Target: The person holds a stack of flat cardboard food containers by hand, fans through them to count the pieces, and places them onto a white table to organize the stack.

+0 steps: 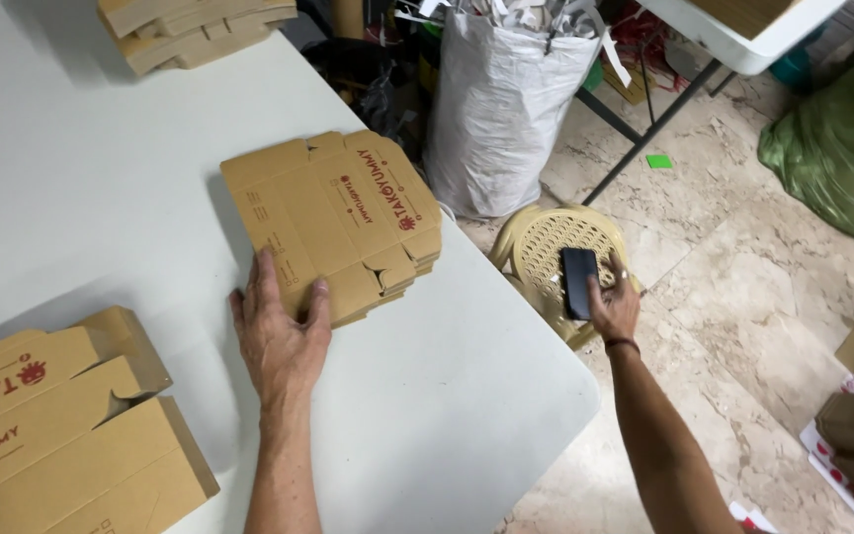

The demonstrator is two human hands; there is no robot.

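**Flat Carton Stack Held, Phone in Other Hand**

Left hand (279, 341) lies spread, palm down, on the flat carton stack (333, 222) at the desk (101, 178) edge. Right hand (613, 309) pinches a black phone (577, 282) above the plastic stool (555, 242). Assembled cartons (51, 435) lie near-left; the stack remains unfolded.

The widest bare stretch of the counter (91, 188) runs across the left and centre of the frame, between the flat carton stack (338, 222) and the assembled boxes (51, 435) at lower left. More folded cartons (190, 25) crowd the top edge. The left hand (279, 336) rests against the stack's near edge; bare counter lies below and right of it. Off the counter's right edge, the right hand (613, 307) holds a dark phone (577, 282) over a plastic stool (555, 252), hemmed in by a white sack (501, 109) and what seems a table leg (644, 129). Bare floor (743, 297) opens rightward.
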